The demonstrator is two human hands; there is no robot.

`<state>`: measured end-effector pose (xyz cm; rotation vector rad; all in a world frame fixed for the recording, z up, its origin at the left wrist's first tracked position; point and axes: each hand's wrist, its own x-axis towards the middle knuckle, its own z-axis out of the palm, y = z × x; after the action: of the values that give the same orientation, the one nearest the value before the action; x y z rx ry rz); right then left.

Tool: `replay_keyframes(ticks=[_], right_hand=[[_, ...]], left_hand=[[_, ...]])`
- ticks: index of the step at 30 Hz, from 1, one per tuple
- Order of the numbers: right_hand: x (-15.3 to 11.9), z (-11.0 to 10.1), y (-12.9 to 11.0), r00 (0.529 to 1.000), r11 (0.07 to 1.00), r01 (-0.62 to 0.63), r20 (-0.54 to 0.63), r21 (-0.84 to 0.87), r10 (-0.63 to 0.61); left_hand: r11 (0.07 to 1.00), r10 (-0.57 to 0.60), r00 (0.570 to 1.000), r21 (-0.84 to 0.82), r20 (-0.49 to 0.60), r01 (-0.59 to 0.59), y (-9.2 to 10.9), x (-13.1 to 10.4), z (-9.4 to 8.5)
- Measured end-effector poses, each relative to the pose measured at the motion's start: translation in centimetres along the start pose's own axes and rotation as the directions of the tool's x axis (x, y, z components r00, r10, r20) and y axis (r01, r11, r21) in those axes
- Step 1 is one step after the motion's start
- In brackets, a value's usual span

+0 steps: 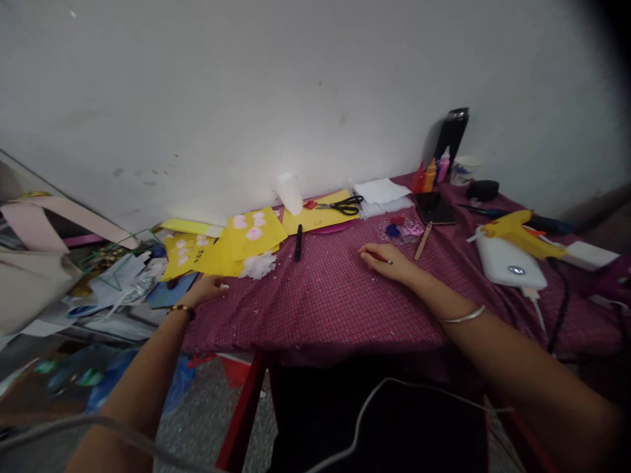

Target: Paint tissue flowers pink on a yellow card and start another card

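Note:
My left hand [210, 289] is closed at the table's left edge, with a small white scrap [225, 286] at its fingertips. Just beyond it lie yellow paper sheets [236, 243] bearing pink flower shapes, and a crumpled clump of white tissue [259, 265]. My right hand [382, 259] rests on the checked cloth, fingers curled round a thin reddish-brown pencil [386, 260] whose end sticks out by the palm. Between the hands, farther back, is a black marker [298, 242]. Black-handled scissors [345, 205] lie on another yellow sheet [320, 219] behind it.
At right are a yellow glue gun [522, 233], a white power bank [507, 261] with cables, a phone [434, 208], paint bottles [424, 177] and a black flask [452, 138]. White sheets [382, 194] lie near the wall. Cluttered craft scraps [128, 282] fill the left side.

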<state>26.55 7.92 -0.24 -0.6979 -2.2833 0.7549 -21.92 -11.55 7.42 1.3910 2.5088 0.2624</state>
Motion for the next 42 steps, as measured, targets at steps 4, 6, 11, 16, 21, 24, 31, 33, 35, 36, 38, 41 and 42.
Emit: replay_keyframes(ticks=[4, 6, 11, 16, 21, 24, 31, 33, 35, 36, 38, 41, 42], right_hand=[[-0.1, 0.1, 0.0, 1.000, 1.000, -0.007, -0.022, 0.007, 0.007], [-0.2, 0.1, 0.0, 1.000, 1.000, -0.015, -0.017, 0.006, 0.015], [-0.1, -0.1, 0.0, 1.000, 0.999, 0.019, -0.018, -0.048, -0.020], [0.0, -0.5, -0.6, 1.000, 0.966, -0.012, -0.030, -0.257, 0.004], [0.7, -0.9, -1.2, 0.995, 0.921, -0.099, -0.041, -0.377, 0.091], [1.6, -1.1, -0.8, 0.993, 0.906, -0.111, -0.017, -0.408, 0.114], [2.0, -1.7, -0.6, 0.991, 0.875, 0.022, 0.125, -0.484, 0.045], [1.9, -2.1, -0.5, 0.992, 0.889, 0.018, 0.118, -0.457, 0.040], [1.8, -2.4, -0.6, 0.991, 0.902, 0.008, 0.124, -0.431, 0.050], [1.8, -2.5, -0.6, 0.990, 0.908, 0.002, 0.130, -0.419, 0.058], [1.8, -2.6, -0.6, 0.988, 0.916, -0.009, 0.136, -0.402, 0.069], [1.9, -2.7, -0.6, 0.989, 0.921, -0.023, 0.124, -0.388, 0.077], [1.8, -2.8, -0.6, 0.990, 0.924, -0.027, 0.118, -0.382, 0.077]], left_hand=[[0.999, -0.032, 0.999, 0.019, 0.023, 0.031, 0.6, 0.4, 1.7], [0.999, -0.030, 0.999, 0.029, 0.013, 0.030, 0.8, 0.7, 1.6], [0.997, 0.016, 0.998, 0.070, -0.056, -0.012, 2.0, 2.1, -0.1], [0.971, 0.154, 0.984, 0.200, -0.089, -0.134, 4.8, 3.8, -1.5], [0.900, 0.322, 0.937, 0.350, -0.135, -0.259, 10.3, 5.5, -2.1], [0.839, 0.472, 0.877, 0.351, -0.090, -0.415, 16.4, 7.4, -0.6], [0.603, 0.783, 0.622, 0.229, 0.013, -0.764, 31.6, 11.7, 7.8], [0.551, 0.823, 0.567, 0.213, 0.016, -0.807, 34.2, 12.8, 9.6], [0.523, 0.844, 0.536, 0.205, 0.014, -0.828, 35.8, 13.9, 10.5], [0.517, 0.848, 0.530, 0.202, 0.011, -0.832, 36.3, 14.4, 10.7], [0.519, 0.848, 0.530, 0.197, 0.003, -0.832, 36.8, 15.5, 10.5], [0.537, 0.838, 0.545, 0.184, -0.008, -0.823, 36.8, 16.6, 10.0], [0.543, 0.835, 0.551, 0.177, -0.009, -0.821, 36.7, 16.8, 9.8]])
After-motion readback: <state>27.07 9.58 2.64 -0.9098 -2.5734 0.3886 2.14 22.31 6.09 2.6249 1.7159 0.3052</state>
